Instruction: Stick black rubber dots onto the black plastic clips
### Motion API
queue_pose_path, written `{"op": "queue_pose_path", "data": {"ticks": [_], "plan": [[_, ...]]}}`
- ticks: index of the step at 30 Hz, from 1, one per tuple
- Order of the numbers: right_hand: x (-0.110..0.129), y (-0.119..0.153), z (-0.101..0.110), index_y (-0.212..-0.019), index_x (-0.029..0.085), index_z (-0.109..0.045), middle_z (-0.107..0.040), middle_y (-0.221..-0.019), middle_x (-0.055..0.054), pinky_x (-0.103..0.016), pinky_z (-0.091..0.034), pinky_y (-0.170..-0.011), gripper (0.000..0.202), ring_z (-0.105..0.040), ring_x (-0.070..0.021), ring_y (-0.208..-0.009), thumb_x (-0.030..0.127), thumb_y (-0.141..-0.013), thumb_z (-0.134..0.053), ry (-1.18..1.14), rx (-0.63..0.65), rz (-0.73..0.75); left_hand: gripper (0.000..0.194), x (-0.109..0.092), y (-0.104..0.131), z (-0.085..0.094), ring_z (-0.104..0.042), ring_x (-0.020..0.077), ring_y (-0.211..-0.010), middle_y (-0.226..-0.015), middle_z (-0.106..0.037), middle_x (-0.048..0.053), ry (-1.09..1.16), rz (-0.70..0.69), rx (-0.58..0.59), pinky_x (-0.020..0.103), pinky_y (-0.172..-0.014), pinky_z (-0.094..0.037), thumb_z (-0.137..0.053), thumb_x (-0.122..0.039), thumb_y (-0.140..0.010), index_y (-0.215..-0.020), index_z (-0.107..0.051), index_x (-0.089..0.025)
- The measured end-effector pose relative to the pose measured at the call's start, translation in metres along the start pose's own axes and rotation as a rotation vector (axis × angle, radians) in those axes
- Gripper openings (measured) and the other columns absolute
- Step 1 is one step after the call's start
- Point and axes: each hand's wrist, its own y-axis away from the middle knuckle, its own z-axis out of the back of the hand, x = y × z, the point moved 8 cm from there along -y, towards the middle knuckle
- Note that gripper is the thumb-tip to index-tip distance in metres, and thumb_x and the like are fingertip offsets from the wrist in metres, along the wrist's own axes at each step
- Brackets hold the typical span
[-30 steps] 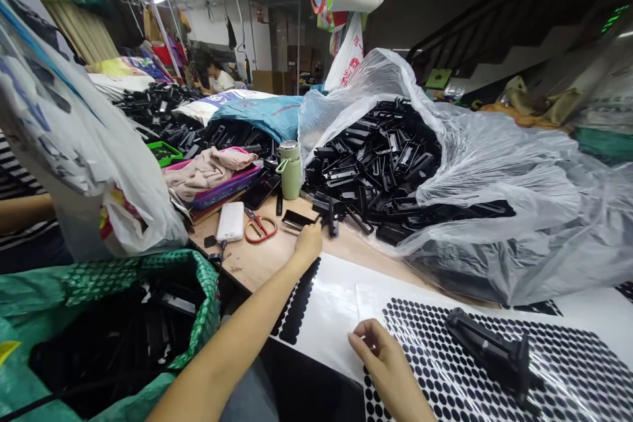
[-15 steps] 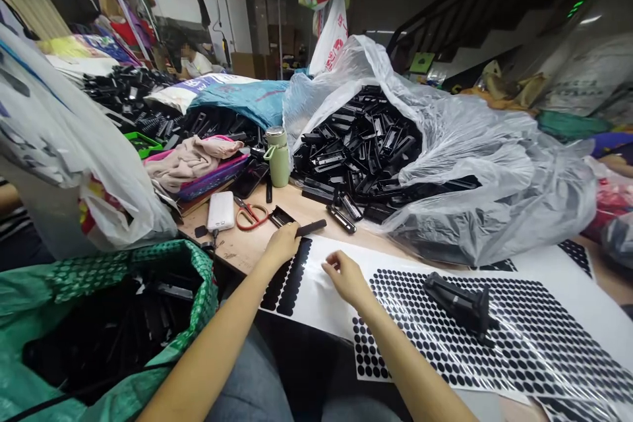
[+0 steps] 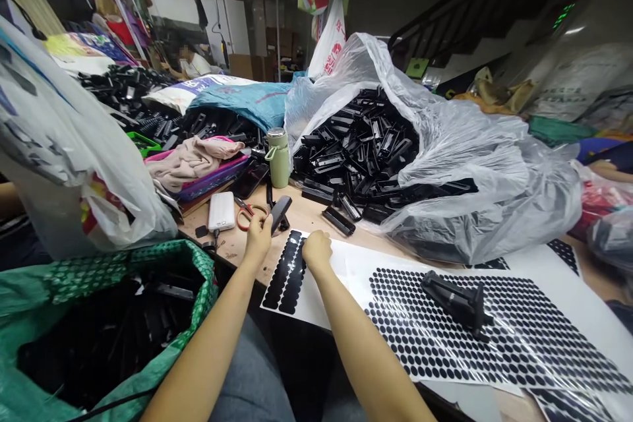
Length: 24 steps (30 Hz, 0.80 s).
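My left hand point(image 3: 258, 237) is closed around a long black plastic part point(image 3: 281, 213), tilted up just in front of the red-handled scissors point(image 3: 244, 216). Under my right hand point(image 3: 317, 249) lies a white sheet point(image 3: 309, 297) bearing columns of black oblong stickers point(image 3: 291, 280). The right fingers are curled together at the upper end of the sticker columns; what they pinch, if anything, is hidden. To the right, a sheet of round black dot stickers point(image 3: 420, 336) carries a larger black plastic piece point(image 3: 457, 303).
A clear plastic bag point(image 3: 459, 224) spills many black parts point(image 3: 366, 138) at the back. A green bottle point(image 3: 278, 161), a white power bank point(image 3: 221, 211) and a cloth-filled basket point(image 3: 208, 186) stand left of it. A green bag point(image 3: 192, 277) of parts is at lower left.
My left hand has drawn left and nearer, tilting the black part more upright. My right hand has moved left and up onto the oblong stickers, its fingers closing. The view has shifted slightly.
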Motion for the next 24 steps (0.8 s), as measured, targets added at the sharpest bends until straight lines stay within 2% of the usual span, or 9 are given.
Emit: {"op": "queue_pose_path", "data": {"ticks": [5, 9, 14, 17, 20, 22, 24], "plan": [[0.001, -0.001, 0.005, -0.105, 0.006, -0.055, -0.056, -0.108, -0.022, -0.035, -0.044, -0.079, 0.029, -0.057, -0.0281, -0.099, 0.010, -0.079, -0.045, -0.013, -0.020, 0.007, 0.007, 0.001, 0.016, 0.006, -0.062, 0.0130, -0.053, -0.074, -0.060, 0.001, 0.276, 0.227, -0.003, 0.029, -0.052, -0.053, -0.043, -0.023, -0.084, -0.089, -0.043, -0.018], [-0.004, 0.002, 0.010, -0.108, 0.005, -0.053, -0.054, -0.111, -0.023, -0.034, -0.041, -0.083, 0.031, -0.053, -0.0301, -0.105, 0.016, -0.079, -0.047, -0.048, -0.070, 0.041, 0.005, 0.008, 0.052, 0.004, -0.064, 0.0153, -0.054, -0.067, -0.062, 0.003, 0.383, 0.372, 0.038, 0.024, -0.046, -0.051, -0.049, -0.018, -0.081, -0.085, -0.048, -0.015], [-0.005, 0.003, 0.005, -0.098, 0.005, -0.057, -0.056, -0.105, -0.026, -0.040, -0.041, -0.077, 0.025, -0.055, -0.0343, -0.099, 0.012, -0.078, -0.045, -0.146, -0.070, 0.041, 0.005, 0.031, 0.090, 0.005, -0.065, 0.0158, -0.055, -0.068, -0.062, 0.004, 0.383, 0.507, 0.017, 0.025, -0.045, -0.053, -0.050, -0.015, -0.080, -0.085, -0.050, -0.014], [0.002, 0.006, 0.007, -0.093, 0.007, -0.058, -0.057, -0.104, -0.023, -0.038, -0.039, -0.079, 0.022, -0.055, -0.0304, -0.097, 0.012, -0.079, -0.042, -0.256, -0.077, 0.111, 0.003, 0.039, 0.095, 0.008, -0.065, 0.0140, -0.057, -0.070, -0.062, 0.003, 0.379, 0.523, -0.009, 0.024, -0.049, -0.054, -0.048, -0.015, -0.082, -0.084, -0.050, -0.014], [0.004, 0.013, 0.018, -0.086, 0.011, -0.058, -0.061, -0.095, -0.016, -0.033, -0.040, -0.077, 0.019, -0.056, -0.0237, -0.090, 0.020, -0.081, -0.041, -0.401, -0.046, 0.204, 0.005, 0.038, 0.093, 0.011, -0.065, 0.0142, -0.056, -0.069, -0.063, 0.004, 0.383, 0.537, 0.005, 0.023, -0.047, -0.052, -0.049, -0.016, -0.081, -0.083, -0.052, -0.013], [-0.002, 0.021, 0.032, -0.082, 0.013, -0.057, -0.063, -0.085, -0.011, -0.030, -0.042, -0.071, 0.020, -0.057, -0.0199, -0.080, 0.027, -0.081, -0.043, -0.495, 0.005, 0.245, 0.008, 0.032, 0.092, 0.011, -0.065, 0.0167, -0.055, -0.068, -0.065, 0.007, 0.392, 0.567, 0.056, 0.022, -0.042, -0.050, -0.050, -0.017, -0.079, -0.083, -0.055, -0.011], [-0.011, 0.034, 0.050, -0.079, 0.015, -0.056, -0.062, -0.080, -0.007, -0.027, -0.042, -0.065, 0.022, -0.056, -0.0171, -0.073, 0.034, -0.079, -0.046, -0.571, 0.065, 0.279, 0.013, 0.022, 0.096, 0.007, -0.066, 0.0189, -0.057, -0.073, -0.067, 0.011, 0.406, 0.611, 0.159, 0.021, -0.038, -0.047, -0.051, -0.018, -0.077, -0.084, -0.058, -0.009]]}}
